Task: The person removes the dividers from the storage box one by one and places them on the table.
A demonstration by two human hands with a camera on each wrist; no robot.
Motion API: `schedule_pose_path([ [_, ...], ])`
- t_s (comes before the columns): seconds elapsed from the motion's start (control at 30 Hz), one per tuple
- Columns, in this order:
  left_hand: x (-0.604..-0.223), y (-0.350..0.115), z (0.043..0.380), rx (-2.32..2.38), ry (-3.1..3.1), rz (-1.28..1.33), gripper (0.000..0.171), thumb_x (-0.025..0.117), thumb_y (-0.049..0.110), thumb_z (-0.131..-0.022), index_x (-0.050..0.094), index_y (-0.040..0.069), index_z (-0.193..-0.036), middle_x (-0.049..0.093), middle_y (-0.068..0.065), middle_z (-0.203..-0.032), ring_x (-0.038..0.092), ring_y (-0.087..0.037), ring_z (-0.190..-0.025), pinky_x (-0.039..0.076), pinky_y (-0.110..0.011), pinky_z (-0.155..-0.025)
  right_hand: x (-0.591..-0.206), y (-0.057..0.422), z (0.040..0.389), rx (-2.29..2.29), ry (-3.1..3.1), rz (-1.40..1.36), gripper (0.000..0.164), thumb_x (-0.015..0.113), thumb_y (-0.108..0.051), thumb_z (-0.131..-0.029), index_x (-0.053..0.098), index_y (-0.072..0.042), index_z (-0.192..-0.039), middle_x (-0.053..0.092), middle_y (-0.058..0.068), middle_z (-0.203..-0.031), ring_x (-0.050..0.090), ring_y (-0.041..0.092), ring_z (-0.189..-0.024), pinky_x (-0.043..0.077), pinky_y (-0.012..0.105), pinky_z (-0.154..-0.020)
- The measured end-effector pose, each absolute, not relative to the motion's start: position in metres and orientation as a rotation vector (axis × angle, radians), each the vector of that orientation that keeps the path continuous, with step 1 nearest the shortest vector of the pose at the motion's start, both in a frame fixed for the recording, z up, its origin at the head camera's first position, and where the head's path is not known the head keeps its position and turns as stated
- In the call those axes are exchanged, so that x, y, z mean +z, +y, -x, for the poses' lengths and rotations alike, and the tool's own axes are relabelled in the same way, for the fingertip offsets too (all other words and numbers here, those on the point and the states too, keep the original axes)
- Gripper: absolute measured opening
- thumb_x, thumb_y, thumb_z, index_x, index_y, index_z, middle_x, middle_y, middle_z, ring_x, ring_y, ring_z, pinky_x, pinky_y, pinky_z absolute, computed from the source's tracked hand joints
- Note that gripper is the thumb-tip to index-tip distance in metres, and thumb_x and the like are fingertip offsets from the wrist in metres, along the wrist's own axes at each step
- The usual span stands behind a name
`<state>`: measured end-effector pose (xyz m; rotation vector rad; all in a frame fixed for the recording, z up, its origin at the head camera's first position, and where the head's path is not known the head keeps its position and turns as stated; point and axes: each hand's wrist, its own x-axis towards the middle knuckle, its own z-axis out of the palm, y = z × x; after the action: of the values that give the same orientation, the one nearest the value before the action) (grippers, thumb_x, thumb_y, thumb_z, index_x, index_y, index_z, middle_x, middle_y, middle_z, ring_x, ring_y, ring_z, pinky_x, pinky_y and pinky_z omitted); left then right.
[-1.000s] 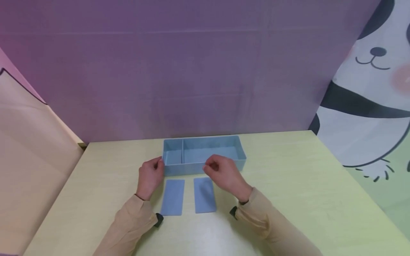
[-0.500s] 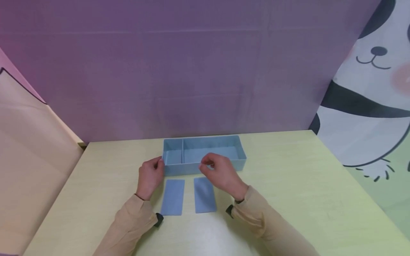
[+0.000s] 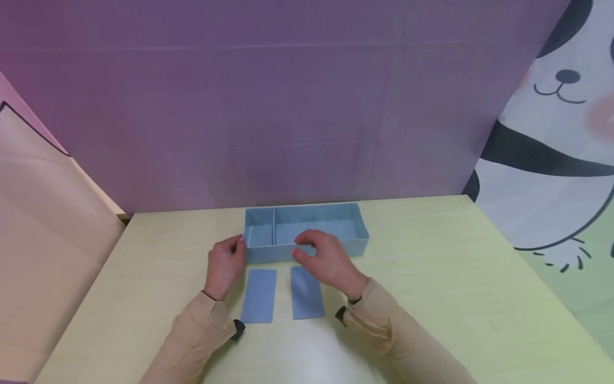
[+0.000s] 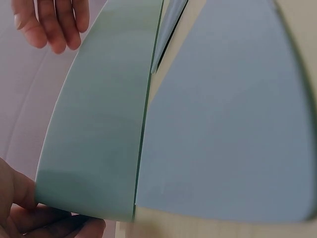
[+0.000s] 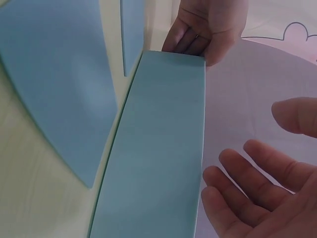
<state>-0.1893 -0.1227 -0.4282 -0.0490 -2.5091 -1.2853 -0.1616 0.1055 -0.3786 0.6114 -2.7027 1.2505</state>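
Note:
A light-blue rectangular box, split by a divider into a small left and a larger right compartment, stands at the table's back. My left hand holds its left end, thumb at the front corner near the rim and fingers curled along the end wall. Above the front wall hovers my right hand, thumb and fingers spread apart with nothing between them. In the right wrist view the right hand appears clear of the box wall. Two flat blue rectangular pieces lie side by side before the box.
The pale wooden table reaches back to a purple cloth backdrop. At right hangs a sheet with a panda print; a beige cloth covers the left side.
My right hand has shifted a little left along the front of the box, and its thumb and fingers have spread apart. My left hand and the box have stayed put.

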Motion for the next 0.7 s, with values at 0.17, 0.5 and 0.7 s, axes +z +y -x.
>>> schedule_pose_path([
  [0.17,-0.428,-0.123,0.189,-1.294,-2.510,0.042,0.030,0.043,0.017,-0.090,0.063,0.001,-0.105,0.067,-0.017,-0.091,0.055,-0.020,-0.071,0.044,-0.037,-0.060,-0.377,0.102,0.163,1.250,-2.703,-0.619,0.024,0.058,-0.031,-0.085,0.060,-0.015,-0.102,0.062,0.003,-0.102,0.050,0.010,-0.093,0.044,0.044,-0.082],
  [0.5,-0.428,-0.123,0.189,-1.290,-2.496,0.077,0.031,0.043,0.018,-0.090,0.063,0.002,-0.107,0.067,-0.017,-0.092,0.056,-0.021,-0.074,0.046,-0.042,-0.064,-0.376,0.097,0.167,1.194,-2.750,-0.568,0.024,0.057,-0.033,-0.086,0.060,-0.017,-0.104,0.060,-0.004,-0.103,0.049,0.006,-0.093,0.045,0.036,-0.081],
  [0.7,-0.428,-0.123,0.189,-1.277,-2.493,0.076,0.030,0.043,0.018,-0.090,0.063,0.002,-0.106,0.067,-0.017,-0.091,0.056,-0.021,-0.073,0.046,-0.041,-0.063,-0.376,0.094,0.171,1.158,-2.756,-0.584,0.027,0.056,-0.033,-0.086,0.060,-0.015,-0.105,0.061,0.000,-0.104,0.050,0.007,-0.093,0.045,0.035,-0.081],
])
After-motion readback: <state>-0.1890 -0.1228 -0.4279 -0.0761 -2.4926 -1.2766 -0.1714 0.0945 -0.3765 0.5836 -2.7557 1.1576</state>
